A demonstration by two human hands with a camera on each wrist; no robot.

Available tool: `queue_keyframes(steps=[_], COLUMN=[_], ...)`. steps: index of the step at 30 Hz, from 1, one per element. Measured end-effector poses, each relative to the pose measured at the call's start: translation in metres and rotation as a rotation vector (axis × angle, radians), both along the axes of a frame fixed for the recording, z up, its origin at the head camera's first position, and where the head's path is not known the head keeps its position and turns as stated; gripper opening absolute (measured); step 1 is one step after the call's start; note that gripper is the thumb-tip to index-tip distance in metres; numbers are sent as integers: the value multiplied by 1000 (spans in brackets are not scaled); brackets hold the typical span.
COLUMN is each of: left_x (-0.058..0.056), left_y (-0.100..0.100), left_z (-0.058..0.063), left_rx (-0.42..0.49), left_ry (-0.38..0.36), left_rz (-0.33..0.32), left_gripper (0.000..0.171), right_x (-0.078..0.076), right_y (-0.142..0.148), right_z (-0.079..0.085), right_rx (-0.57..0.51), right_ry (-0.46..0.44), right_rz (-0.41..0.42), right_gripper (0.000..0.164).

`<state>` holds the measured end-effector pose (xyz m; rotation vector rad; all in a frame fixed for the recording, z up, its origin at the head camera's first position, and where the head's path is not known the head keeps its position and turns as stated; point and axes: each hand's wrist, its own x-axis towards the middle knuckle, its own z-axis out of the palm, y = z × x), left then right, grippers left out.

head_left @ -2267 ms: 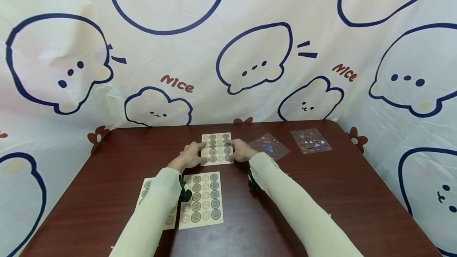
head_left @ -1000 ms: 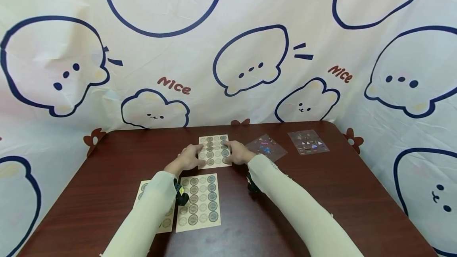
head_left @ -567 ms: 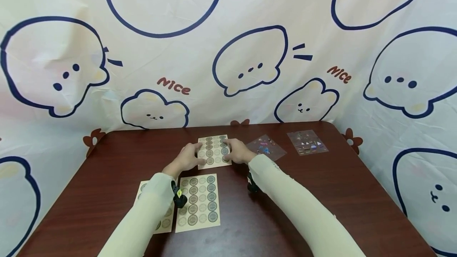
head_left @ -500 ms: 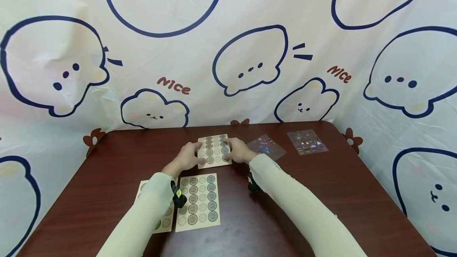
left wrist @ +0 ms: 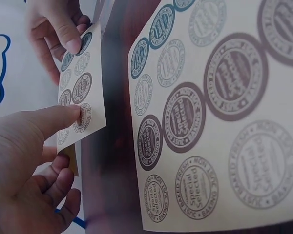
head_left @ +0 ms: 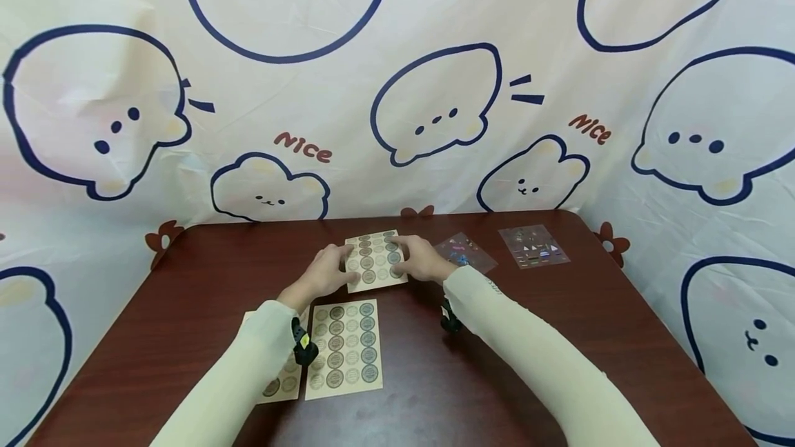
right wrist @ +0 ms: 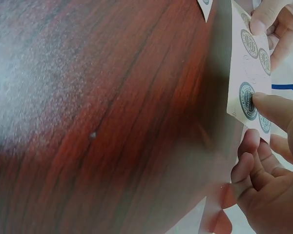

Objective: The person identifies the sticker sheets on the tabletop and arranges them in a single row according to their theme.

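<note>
A cream sheet of round stickers (head_left: 376, 261), small printed seals in rows, is held near the far side of the table. My left hand (head_left: 321, 272) pinches its left edge, and my right hand (head_left: 425, 259) pinches the right edge. In the left wrist view the left thumb (left wrist: 58, 119) lies on the printed face while the fingers curl behind the sheet. The right wrist view has the right thumb (right wrist: 278, 108) on the face too, fingers behind. The sheet looks tilted and slightly raised off the table.
Nearer me lies a second sticker sheet (head_left: 345, 350). Left of it, another sticker sheet (head_left: 279, 386) is partly covered by the left sleeve. Two clear sheets with small colourful pieces, one clear sheet (head_left: 467, 254) beside the right hand and one clear sheet (head_left: 534, 247) farther right, lie on the table (head_left: 472, 392).
Both hands keep their hold. The held sheet has shifted slightly right and up and turned a little counterclockwise. My right hand and forearm have moved slightly right. The other sheets stay put.
</note>
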<state>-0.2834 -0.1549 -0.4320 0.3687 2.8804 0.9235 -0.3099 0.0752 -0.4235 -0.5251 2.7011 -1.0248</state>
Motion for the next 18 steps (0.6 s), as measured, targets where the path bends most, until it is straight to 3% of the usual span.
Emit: queue_keyframes(steps=[18], left_x=[26], left_y=[2], left_z=[19], left_rx=[-46], left_ry=[55], left_rz=[-33], left_gripper=[67], right_x=[17], right_y=[15], right_z=[11], right_rx=[13], right_ry=[39], right_rz=[19], right_gripper=[63])
